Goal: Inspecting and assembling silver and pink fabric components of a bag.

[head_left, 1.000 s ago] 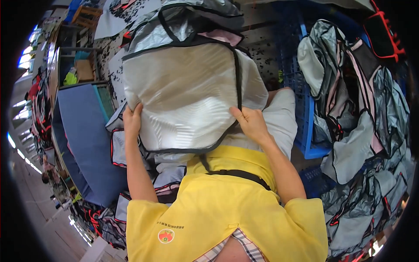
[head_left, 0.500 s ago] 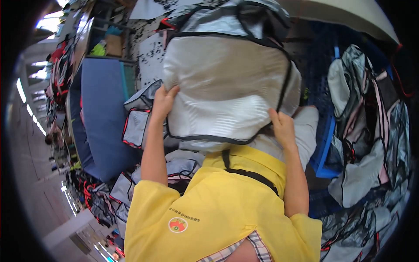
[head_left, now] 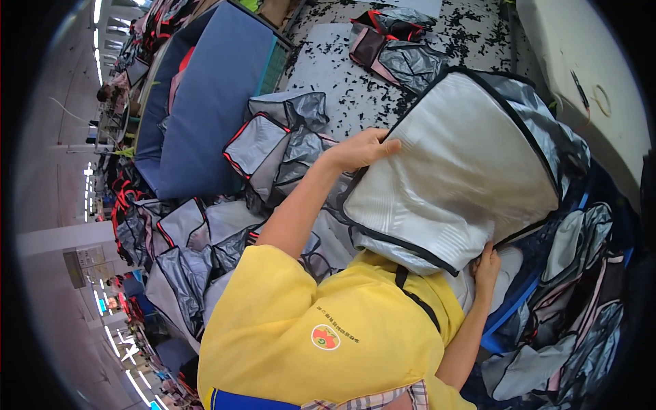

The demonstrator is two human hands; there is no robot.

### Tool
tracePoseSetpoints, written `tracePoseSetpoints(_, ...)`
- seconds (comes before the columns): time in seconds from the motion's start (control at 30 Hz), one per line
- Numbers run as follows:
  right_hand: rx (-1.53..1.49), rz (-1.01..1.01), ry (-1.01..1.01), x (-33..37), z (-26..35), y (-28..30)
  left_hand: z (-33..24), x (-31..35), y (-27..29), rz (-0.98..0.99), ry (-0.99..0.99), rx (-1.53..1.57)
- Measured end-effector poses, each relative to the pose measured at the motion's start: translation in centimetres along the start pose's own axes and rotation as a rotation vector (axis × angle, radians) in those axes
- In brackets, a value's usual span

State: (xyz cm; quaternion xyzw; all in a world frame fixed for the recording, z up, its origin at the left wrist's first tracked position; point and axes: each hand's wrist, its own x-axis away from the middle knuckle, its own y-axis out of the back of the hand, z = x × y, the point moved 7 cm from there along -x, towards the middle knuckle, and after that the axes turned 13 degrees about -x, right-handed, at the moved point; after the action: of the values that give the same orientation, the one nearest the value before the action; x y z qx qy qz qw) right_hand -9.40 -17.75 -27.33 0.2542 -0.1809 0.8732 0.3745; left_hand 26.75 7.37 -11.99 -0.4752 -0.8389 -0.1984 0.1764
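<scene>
A large silver-lined bag (head_left: 451, 164) with black edging lies tilted across my lap, its broad pale panel facing up. My left hand (head_left: 365, 148) grips its upper left edge, with the thumb on top of the panel and the other fingers mostly beneath. At the lower right edge, my right hand (head_left: 486, 266) pinches the bag close to a fold in the lining. Crumpled silver fabric of the same bag sticks out beyond its far right side.
Several silver and grey bags (head_left: 256, 147) with red or black edging pile up on the left, beside a blue padded bin (head_left: 212, 102). A blue crate (head_left: 509, 318) of bags stands right. Snips (head_left: 580, 89) lie on a white table (head_left: 608, 130). Black scraps litter the floor (head_left: 321, 61).
The bag has turned from lying square to slanting, and sits further right in view. My left hand has gone to its upper left edge, my right to its lower right. The view has swung.
</scene>
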Motion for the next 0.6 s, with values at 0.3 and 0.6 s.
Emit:
tracePoseSetpoints(0.3, 0.156, -0.031, -0.053, 0.4, -2.0, 1.0, -0.9, 0.5, -1.0, -0.046, 0.064, -0.175)
tracePoseSetpoints(0.6, 0.088, -0.042, -0.056, 1.5, 0.8, -0.3, 0.0, -1.3, -2.2, 0.002, 0.005, -0.131)
